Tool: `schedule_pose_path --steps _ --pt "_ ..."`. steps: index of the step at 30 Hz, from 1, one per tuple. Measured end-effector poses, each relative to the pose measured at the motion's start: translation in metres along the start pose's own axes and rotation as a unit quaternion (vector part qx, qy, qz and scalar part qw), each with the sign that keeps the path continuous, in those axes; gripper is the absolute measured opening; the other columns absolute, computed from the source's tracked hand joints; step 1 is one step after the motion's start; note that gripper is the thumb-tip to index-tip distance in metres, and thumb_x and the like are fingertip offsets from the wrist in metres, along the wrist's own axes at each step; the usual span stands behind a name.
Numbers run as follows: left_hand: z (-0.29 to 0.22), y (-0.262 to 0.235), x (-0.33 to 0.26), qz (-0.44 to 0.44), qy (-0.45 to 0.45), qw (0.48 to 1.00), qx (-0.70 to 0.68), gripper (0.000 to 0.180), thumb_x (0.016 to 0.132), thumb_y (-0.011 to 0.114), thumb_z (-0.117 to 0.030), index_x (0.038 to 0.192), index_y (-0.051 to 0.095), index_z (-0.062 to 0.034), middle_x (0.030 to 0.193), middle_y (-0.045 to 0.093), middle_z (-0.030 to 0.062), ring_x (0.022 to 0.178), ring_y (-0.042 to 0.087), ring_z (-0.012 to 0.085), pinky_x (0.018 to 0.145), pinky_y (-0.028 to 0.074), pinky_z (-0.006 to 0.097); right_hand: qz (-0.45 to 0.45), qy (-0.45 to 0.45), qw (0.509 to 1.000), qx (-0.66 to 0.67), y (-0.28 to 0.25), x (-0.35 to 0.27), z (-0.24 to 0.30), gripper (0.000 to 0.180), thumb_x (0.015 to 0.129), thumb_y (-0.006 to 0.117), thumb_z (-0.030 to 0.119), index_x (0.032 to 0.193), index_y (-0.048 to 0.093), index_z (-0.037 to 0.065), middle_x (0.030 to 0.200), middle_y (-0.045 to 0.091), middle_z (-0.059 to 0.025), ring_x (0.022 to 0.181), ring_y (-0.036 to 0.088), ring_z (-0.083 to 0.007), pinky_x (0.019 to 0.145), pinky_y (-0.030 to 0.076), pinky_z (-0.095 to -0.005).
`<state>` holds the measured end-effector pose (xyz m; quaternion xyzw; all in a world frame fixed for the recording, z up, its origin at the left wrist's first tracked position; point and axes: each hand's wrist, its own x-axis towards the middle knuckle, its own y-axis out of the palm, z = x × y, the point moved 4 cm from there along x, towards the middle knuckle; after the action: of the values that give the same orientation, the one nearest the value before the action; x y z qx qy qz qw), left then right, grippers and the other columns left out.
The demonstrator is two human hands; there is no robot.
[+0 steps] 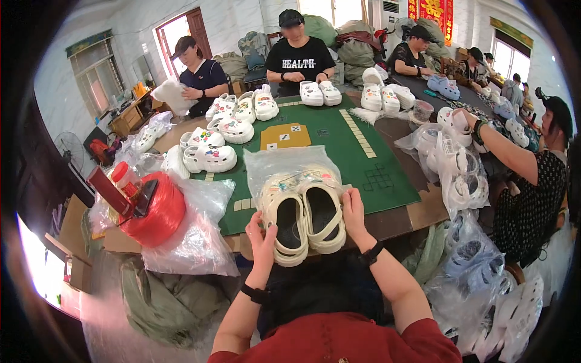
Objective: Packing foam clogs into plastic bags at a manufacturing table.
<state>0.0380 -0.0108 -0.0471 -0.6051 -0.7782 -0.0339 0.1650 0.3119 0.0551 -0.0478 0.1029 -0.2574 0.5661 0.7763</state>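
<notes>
A pair of cream clogs [289,221] with dark insoles lies side by side in front of me, heels toward me. Their toe ends, with coloured charms on top, sit inside a clear plastic bag [293,160]. My left hand [261,241] presses on the left clog's outer side near the heel, fingers curled. On the opposite side my right hand [353,212] grips the edge of the right clog, thumb toward me. Between them the hands hold the pair at the table's near edge. Whether the fingers also pinch the bag's plastic is hard to see.
White charm-covered clogs [235,130] stand on the green mat [387,181] at left. A red twine roll [158,212] and loose plastic bags [193,242] lie nearby. Bagged clogs [463,175] hang at right beside a co-worker [526,181]. More people sit across the table.
</notes>
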Motion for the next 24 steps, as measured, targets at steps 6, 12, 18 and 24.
schedule_pose_path --steps 6,12,18,24 --pt "0.0 0.013 0.035 0.045 -0.068 0.986 -0.144 0.058 0.094 0.064 -0.026 0.144 0.041 -0.0078 0.116 0.039 0.0071 0.1 0.042 0.017 0.088 0.041 0.031 0.026 0.055 0.998 0.021 -0.016 0.01 0.011 0.013 0.103 0.05 0.014 0.104 0.052 0.001 0.092 0.056 -0.0082 0.086 0.052 -0.0149 0.079 0.045 -0.0294" --pt "-0.002 0.008 0.033 -0.032 -0.035 0.988 -0.15 0.033 0.094 0.066 -0.018 0.123 0.058 -0.0038 0.075 0.043 -0.0072 0.071 0.04 0.0038 0.064 0.034 0.021 0.298 -0.021 0.949 0.097 -0.036 -0.012 0.042 0.089 0.07 0.09 0.026 0.137 0.036 0.006 0.128 0.045 -0.0068 0.123 0.043 -0.0193 0.109 0.032 -0.0327" --pt "0.01 0.015 0.036 -0.088 -0.02 0.972 -0.218 0.019 0.098 0.062 -0.018 0.102 0.064 0.0007 0.083 0.058 -0.0034 0.076 0.05 0.0046 0.069 0.041 0.021 0.213 0.026 0.974 0.067 -0.032 -0.029 0.024 0.072 0.065 0.093 0.018 0.117 0.044 0.01 0.104 0.049 0.002 0.096 0.047 -0.0086 0.087 0.04 -0.0267" --pt "-0.004 0.02 0.044 -0.134 -0.044 0.956 -0.258 0.023 0.1 0.059 -0.022 0.099 0.065 0.0005 0.089 0.063 -0.001 0.081 0.054 0.0058 0.074 0.044 0.023 -0.002 0.038 0.995 0.096 -0.016 -0.024 0.033 0.033 0.082 0.081 0.011 0.085 0.048 0.007 0.071 0.042 0.0064 0.06 0.036 -0.0034 0.055 0.033 -0.0201"
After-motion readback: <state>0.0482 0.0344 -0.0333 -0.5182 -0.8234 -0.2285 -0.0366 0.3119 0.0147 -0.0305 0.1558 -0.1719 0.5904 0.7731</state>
